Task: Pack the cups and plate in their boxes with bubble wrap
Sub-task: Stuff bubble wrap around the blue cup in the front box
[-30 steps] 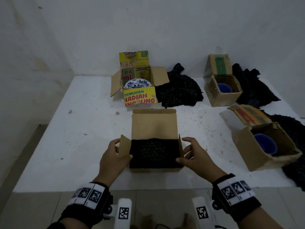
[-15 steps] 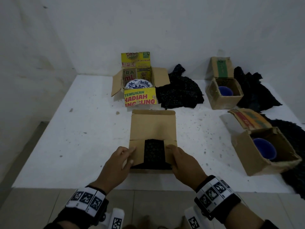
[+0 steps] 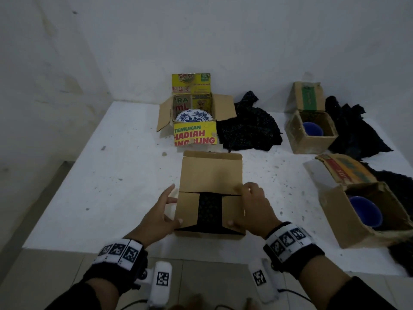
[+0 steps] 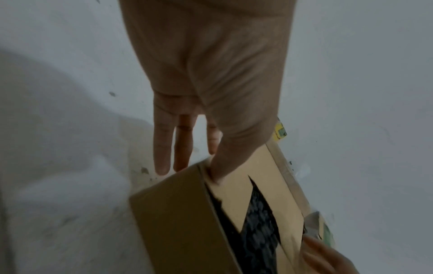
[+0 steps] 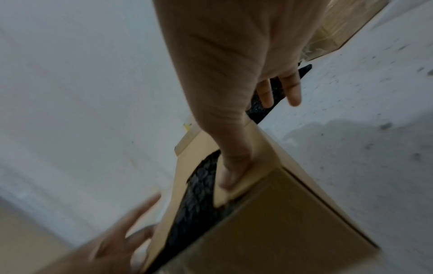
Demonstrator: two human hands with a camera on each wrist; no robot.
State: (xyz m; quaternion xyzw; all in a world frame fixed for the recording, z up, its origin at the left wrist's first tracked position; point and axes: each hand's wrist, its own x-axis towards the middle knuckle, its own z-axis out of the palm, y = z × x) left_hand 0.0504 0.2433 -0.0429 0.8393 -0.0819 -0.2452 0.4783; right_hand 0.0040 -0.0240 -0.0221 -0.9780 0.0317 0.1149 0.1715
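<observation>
A plain brown box [image 3: 210, 175] sits at the table's near middle, its lid standing open at the back. Both side flaps lie folded inward, and black bubble wrap [image 3: 210, 211] shows in the gap between them. My left hand [image 3: 164, 212] lies along the box's left side, fingers straight, thumb pressing the left flap [image 4: 236, 194]. My right hand [image 3: 251, 206] lies along the right side, thumb pressing the right flap [image 5: 255, 166]. What the wrap covers is hidden. A blue-and-white plate [image 3: 193, 116] stands in the yellow box [image 3: 194, 136]. Blue cups [image 3: 312, 128] [image 3: 365, 211] sit in two open boxes.
Loose black bubble wrap [image 3: 248, 128] lies right of the yellow box, more [image 3: 355, 130] beside the back-right box [image 3: 308, 142], more [image 3: 397, 186] behind the near-right box [image 3: 348, 220]. The table's [image 3: 100, 186] near edge runs just below my wrists. Walls close the back and left.
The two side flaps, upright a second ago, are now folded flat over the wrap. My hands slid from the box's middle out to its sides, thumbs staying on the flaps.
</observation>
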